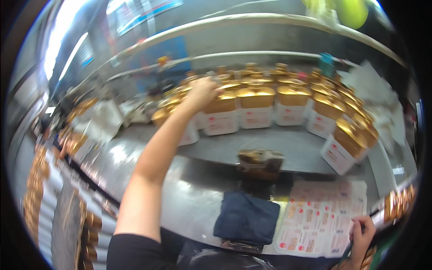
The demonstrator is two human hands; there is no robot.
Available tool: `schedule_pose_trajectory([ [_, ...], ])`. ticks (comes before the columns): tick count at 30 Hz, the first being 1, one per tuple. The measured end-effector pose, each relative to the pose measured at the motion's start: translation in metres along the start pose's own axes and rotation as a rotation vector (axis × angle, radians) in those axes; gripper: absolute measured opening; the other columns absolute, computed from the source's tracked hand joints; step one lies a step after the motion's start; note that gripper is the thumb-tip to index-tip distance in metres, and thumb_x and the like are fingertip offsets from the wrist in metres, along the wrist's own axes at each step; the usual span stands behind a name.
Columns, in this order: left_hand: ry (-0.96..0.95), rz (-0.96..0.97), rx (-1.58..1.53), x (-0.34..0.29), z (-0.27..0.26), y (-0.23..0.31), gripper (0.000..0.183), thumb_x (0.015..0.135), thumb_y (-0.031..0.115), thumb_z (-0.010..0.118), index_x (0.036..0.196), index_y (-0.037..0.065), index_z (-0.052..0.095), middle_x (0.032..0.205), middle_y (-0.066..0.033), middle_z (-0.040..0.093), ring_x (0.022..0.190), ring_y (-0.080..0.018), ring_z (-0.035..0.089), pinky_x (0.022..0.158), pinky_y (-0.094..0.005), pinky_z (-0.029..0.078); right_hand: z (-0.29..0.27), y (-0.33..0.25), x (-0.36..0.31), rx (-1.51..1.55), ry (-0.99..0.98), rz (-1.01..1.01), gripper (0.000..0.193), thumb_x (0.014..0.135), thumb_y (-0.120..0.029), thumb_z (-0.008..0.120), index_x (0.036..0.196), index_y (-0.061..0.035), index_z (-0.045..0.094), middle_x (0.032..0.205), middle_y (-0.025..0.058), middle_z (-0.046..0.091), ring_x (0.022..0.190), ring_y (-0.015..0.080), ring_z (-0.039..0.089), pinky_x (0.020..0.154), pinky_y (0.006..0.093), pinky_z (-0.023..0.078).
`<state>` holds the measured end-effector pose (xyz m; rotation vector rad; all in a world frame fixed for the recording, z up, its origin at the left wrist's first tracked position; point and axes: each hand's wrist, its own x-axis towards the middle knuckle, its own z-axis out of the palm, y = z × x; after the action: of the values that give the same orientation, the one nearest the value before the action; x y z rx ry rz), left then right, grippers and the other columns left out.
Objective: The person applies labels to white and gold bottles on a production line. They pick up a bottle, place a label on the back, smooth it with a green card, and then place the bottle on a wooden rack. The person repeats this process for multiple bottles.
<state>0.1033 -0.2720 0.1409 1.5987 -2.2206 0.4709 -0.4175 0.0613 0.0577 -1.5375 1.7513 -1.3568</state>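
Note:
Stretched forward over the table, my left hand (204,93) is closed at the top of a white bottle with a gold shoulder (220,120). Its fingers cover the bottle's cap, so the exact grip is partly hidden. Similar gold-capped bottles (255,110) stand upright in a curved group around it, with red marks on their white fronts. At the lower right, my right hand (362,234) has curled fingers beside the right edge of a sheet of printed labels (310,220). Whatever those fingers pinch, if anything, is too small to tell.
A folded dark cloth (246,218) lies left of the label sheet. Behind it stands a small brown block-like object (260,163). Crumpled white wrapping (104,120) sits at the left. More gold-topped bottles (38,180) fill the far left; a person's hand (63,148) shows there.

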Motion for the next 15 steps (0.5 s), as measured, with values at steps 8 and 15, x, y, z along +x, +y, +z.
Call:
schedule_pose_trajectory([
  [8, 0.512, -0.157, -0.231, -0.166, -0.165, -0.021, 0.026, 0.083, 0.02, 0.072, 0.104, 0.005, 0.069, 0.105, -0.0179, 0.065, 0.094, -0.0307, 0.064, 0.084, -0.0378, 0.052, 0.055, -0.061, 0.018, 0.182, -0.318, -0.292, 0.007, 0.095, -0.006, 0.061, 0.098, -0.0014, 0.066, 0.069, -0.004, 0.053, 0.056, 0.0024, 0.04, 0.05, 0.0172, 0.03],
  [15, 0.612, -0.778, 0.325, -0.492, -0.386, -0.048, 0.027, 0.089, 0.017, 0.063, 0.113, 0.007, 0.069, 0.1, -0.013, 0.072, 0.086, -0.0209, 0.067, 0.079, -0.0343, 0.051, 0.107, -0.127, 0.027, 0.194, -0.553, -0.571, 0.015, 0.096, -0.003, 0.059, 0.108, -0.0005, 0.067, 0.076, -0.0047, 0.055, 0.058, 0.0025, 0.04, 0.051, 0.0174, 0.029],
])
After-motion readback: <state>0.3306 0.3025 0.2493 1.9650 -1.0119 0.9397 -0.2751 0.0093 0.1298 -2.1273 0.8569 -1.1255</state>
